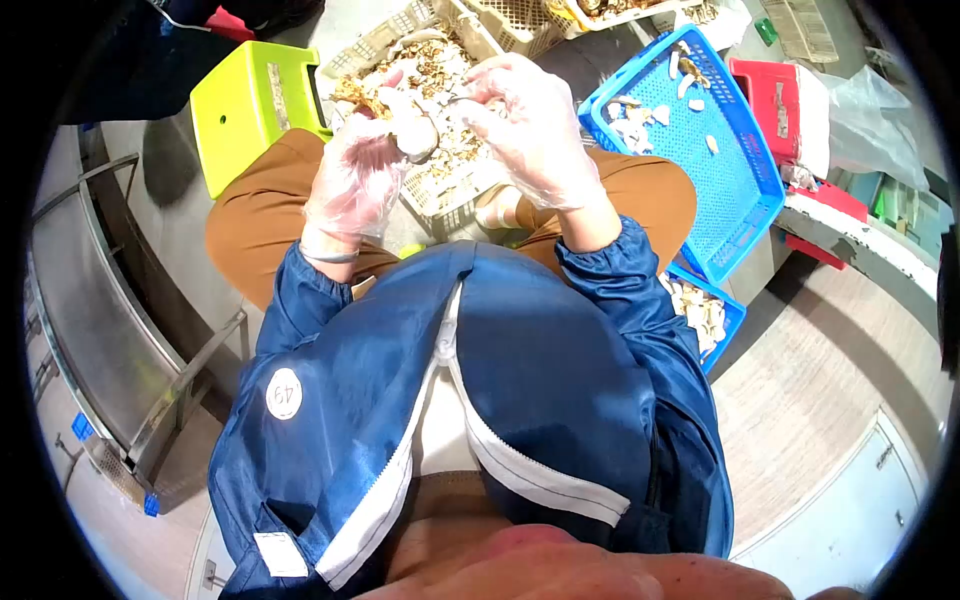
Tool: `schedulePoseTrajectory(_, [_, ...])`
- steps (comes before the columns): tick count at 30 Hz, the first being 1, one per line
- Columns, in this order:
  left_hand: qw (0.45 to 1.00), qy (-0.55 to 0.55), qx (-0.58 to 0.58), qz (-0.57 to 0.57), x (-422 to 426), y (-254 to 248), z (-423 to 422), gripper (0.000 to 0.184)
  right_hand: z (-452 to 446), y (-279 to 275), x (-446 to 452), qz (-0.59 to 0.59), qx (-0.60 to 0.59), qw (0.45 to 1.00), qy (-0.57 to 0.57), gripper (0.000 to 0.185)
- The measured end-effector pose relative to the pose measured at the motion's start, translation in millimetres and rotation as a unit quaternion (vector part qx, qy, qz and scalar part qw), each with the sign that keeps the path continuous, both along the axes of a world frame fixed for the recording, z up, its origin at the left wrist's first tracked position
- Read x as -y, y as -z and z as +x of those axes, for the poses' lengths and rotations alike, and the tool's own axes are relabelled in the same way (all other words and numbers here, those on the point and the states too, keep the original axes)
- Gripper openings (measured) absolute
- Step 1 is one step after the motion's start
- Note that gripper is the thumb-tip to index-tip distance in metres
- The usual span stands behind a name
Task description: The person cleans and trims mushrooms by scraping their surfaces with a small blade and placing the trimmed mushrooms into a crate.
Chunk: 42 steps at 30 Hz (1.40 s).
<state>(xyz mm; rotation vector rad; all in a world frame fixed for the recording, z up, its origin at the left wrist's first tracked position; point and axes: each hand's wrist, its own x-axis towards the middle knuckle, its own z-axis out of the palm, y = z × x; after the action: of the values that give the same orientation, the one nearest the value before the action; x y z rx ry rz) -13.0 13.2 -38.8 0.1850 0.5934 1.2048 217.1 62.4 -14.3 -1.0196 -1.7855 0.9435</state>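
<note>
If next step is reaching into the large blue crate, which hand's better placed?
Right, I'd say: the right hand is nearer the large blue crate, which sits on that side. The left hand is farther off and appears to hold a pale piece.

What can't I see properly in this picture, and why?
In the head view:
Right hand: what its fingertips pinch, if anything; too small and blurred.
Pale piece in the left hand: its underside, turned away.
Small blue tray: partly covered by the sleeve and big blue tray.
Top crate: cut off by the top edge.
</note>
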Motion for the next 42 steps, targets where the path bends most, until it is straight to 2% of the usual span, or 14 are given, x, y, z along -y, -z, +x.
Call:
schedulePoseTrajectory(3, [1.0,0.02,0.008,0.021,0,6,-4,0.066,0,-13,1,-0.039,-0.023,0.997,-0.066,0.016])
schedulePoseTrajectory(6, [0.999,0.022,0.016,0.04,0,6,-3,0.067,-3,-6,4,-0.229,-0.101,0.962,-0.113,0.013])
schedulePoseTrajectory(10, [0.999,0.015,-0.029,0.032,0,-5,2,0.065,-2,-6,7,-0.254,-0.114,0.953,-0.122,0.012])
schedulePoseTrajectory(14, [0.996,0.015,-0.081,0.028,1,-16,3,0.065,-3,-5,8,-0.225,-0.171,0.95,-0.135,0.013])
schedulePoseTrajectory(19, [0.992,0.01,-0.125,0.024,0,-18,5,0.065,-2,-5,4,-0.144,-0.129,0.972,-0.13,0.014])
schedulePoseTrajectory(22, [0.992,0.041,-0.115,0.017,1,-15,1,0.065,-1,-6,5,-0.234,-0.115,0.956,-0.131,0.013])
schedulePoseTrajectory(26, [0.999,0.022,-0.041,0.002,3,-21,14,0.065,-4,-5,8,-0.212,-0.143,0.96,-0.111,0.011])
schedulePoseTrajectory(29, [0.997,0.042,-0.068,0.001,5,-20,14,0.065,-3,-15,7,-0.147,-0.048,0.983,-0.094,0.012])
schedulePoseTrajectory(30, [0.995,0.054,-0.082,0.006,5,-19,13,0.065,-4,-14,8,-0.181,-0.09,0.976,-0.084,0.012])
schedulePoseTrajectory(32, [0.996,0.069,-0.05,0.017,3,-19,11,0.066,-6,-10,8,-0.244,-0.173,0.952,-0.067,0.012])
schedulePoseTrajectory(33, [0.997,0.064,-0.028,0.018,1,-16,10,0.067,-6,-7,4,-0.209,-0.188,0.959,-0.023,0.012])
schedulePoseTrajectory(36, [0.997,0.045,0.062,0.011,-2,-3,2,0.069,10,5,-8,0.034,0.023,0.998,0.052,0.011])
schedulePoseTrajectory(38, [0.988,0.05,0.148,0.001,-3,7,-3,0.07,9,2,-5,0.022,0.025,0.999,0.019,0.012])
schedulePoseTrajectory(42, [0.988,0.041,0.149,0.006,-3,11,-4,0.072,3,-5,1,-0.05,-0.007,0.998,-0.028,0.013])
